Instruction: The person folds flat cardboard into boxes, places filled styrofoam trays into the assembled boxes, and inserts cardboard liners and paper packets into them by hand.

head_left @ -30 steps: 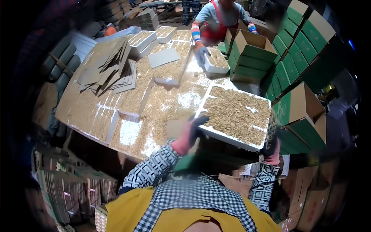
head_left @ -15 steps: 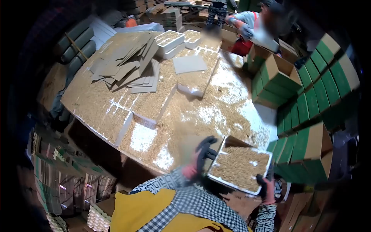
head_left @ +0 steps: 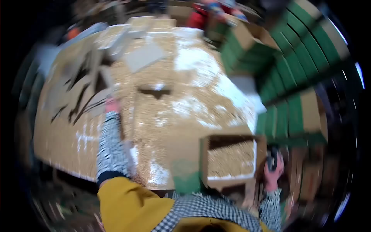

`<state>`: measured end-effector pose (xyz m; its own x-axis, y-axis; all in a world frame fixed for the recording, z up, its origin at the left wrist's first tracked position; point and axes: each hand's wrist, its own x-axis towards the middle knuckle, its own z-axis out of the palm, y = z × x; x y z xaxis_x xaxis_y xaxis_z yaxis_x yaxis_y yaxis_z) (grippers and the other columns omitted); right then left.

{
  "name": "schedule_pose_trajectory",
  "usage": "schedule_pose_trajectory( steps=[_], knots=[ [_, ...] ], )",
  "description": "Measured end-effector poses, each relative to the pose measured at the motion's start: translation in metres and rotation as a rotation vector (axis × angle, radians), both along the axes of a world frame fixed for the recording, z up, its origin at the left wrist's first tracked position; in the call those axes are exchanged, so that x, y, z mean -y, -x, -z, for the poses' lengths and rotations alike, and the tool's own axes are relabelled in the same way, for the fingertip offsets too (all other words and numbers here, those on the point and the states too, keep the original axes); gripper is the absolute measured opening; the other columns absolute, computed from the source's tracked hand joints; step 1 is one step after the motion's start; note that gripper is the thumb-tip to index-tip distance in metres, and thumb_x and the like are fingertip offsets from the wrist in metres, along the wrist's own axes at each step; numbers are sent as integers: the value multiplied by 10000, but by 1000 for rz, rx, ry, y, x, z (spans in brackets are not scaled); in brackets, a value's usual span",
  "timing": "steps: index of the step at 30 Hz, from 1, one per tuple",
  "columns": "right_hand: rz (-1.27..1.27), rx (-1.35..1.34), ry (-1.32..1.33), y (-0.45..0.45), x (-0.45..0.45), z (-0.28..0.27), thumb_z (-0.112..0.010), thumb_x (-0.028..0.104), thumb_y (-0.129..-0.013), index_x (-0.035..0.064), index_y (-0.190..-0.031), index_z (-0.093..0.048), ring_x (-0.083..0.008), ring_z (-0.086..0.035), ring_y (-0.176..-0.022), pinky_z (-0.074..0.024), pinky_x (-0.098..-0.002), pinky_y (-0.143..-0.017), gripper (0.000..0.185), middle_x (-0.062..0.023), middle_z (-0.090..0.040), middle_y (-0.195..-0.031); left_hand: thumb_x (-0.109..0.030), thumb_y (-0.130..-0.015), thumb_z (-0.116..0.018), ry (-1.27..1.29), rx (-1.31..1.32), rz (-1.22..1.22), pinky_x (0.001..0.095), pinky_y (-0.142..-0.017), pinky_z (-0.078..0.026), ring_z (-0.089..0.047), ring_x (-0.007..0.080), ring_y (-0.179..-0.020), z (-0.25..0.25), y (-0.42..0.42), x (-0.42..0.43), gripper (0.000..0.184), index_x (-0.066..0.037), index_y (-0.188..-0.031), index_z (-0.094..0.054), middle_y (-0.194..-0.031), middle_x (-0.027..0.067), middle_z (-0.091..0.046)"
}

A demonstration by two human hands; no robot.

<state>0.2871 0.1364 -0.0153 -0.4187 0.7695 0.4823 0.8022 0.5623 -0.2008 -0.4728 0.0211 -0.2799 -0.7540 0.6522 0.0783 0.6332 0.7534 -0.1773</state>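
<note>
Stretched far forward over the table, my left hand (head_left: 112, 104) is at the near edge of a pile of loose cardboard sheets (head_left: 79, 83); its fingers are smeared by motion. My right hand (head_left: 273, 165), in a pink and dark glove, is beside the right wall of an open carton (head_left: 203, 158); its finger shape is blurred. Inside that carton lies a white tray (head_left: 232, 158) filled with tan grain-like material. More of the loose material (head_left: 150, 131) covers the table between my hands.
Green cartons (head_left: 305, 46) are stacked at the right, with an open one (head_left: 247, 42) at the back. White trays (head_left: 119, 38) stand at the far left. A grey sheet (head_left: 145, 57) lies mid-table. A co-worker's red clothing (head_left: 197, 17) shows at the top.
The filled tray has gone down into the open carton. My left hand has left it and reached forward-left to the cardboard pile. My right hand has come off the tray to the carton's right side.
</note>
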Motion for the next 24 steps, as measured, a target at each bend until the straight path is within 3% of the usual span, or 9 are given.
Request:
schedule_pose_trajectory(
  steps=[3, 4, 6, 7, 9, 13, 14, 18, 24],
  knots=[
    [343, -96, 4, -64, 0, -12, -669, 132, -771, 12, -1128, -596, -352, -575, -1027, -453, -417, -902, 384, -174, -614, -1118, -307, -906, -477, -40, 218, 105, 464, -738, -505, -631, 372, -815, -28, -5, 12, 374, 15, -899, -667, -812, 209, -641],
    [413, -80, -23, -97, -8, -2, -668, 152, -773, 30, -1130, -600, -339, -583, -1018, -462, -403, -885, 383, -166, -624, -1100, -248, -877, -512, -49, 218, 86, 458, -749, -507, -633, 365, -850, -21, 0, 25, 320, 6, -1072, -529, -878, 214, -640],
    [556, -46, 144, -167, -25, 17, -666, 190, -773, 61, -1126, -610, -321, -598, -995, -472, -385, -861, 379, -158, -642, -1058, -128, -820, -582, -67, 218, 47, 446, -770, -511, -636, 352, -919, -12, 6, 52, 694, -11, -1418, -251, -1012, 224, -637],
    [628, -31, 326, -196, -39, 27, -665, 208, -771, 74, -1119, -615, -317, -604, -982, -474, -381, -855, 376, -157, -650, -1033, -77, -791, -592, -76, 153, 118, 433, -782, -505, -633, 334, -931, -63, -34, 62, 723, -24, -1430, -257, -1017, 216, -635],
    [576, 82, 411, -245, -67, 66, -701, 227, -684, 57, -1124, -603, -352, -596, -992, -468, -401, -879, 481, -187, -640, -1038, -24, -747, -599, -527, 405, 80, 410, -799, -489, -622, 325, -904, -167, -136, 61, 610, -52, -1337, -446, -973, 214, -631],
    [201, 494, 420, -259, -110, 121, -710, 236, -643, 96, -1171, -591, -347, -585, -1024, -460, -391, -899, 560, -174, -643, -1058, -48, -767, -603, -175, 243, 211, 375, -835, -465, -603, 346, -906, -198, -191, 97, 331, -54, -1096, -632, -962, 195, -631],
    [23, 472, 236, -265, -120, 137, -683, 219, -681, 91, -1179, -596, -330, -584, -1042, -456, -389, -911, 521, -165, -639, -1085, -61, -788, -595, -318, 187, 87, 368, -837, -458, -599, 330, -922, -221, -229, 89, 275, -43, -1060, -636, -958, 170, -638],
    [218, -142, 661, -276, -126, 119, -610, 216, -798, 77, -1140, -619, -333, -569, -1060, -454, -396, -917, 369, -141, -628, -1127, -84, -834, -567, -358, 140, -17, 346, -868, -456, -605, 306, -1004, -254, -301, 78, 335, 18, -1152, -558, -1074, 186, -632],
    [68, -142, 485, -307, -130, 109, -542, 149, -857, 81, -1193, -594, -356, -543, -1099, -431, -410, -947, 346, -173, -598, -1169, -69, -904, -520, -689, 467, 11, 299, -927, -426, -565, 222, -1077, -232, -362, 69, 364, 33, -1250, -468, -1183, 138, -581]
  ],
)
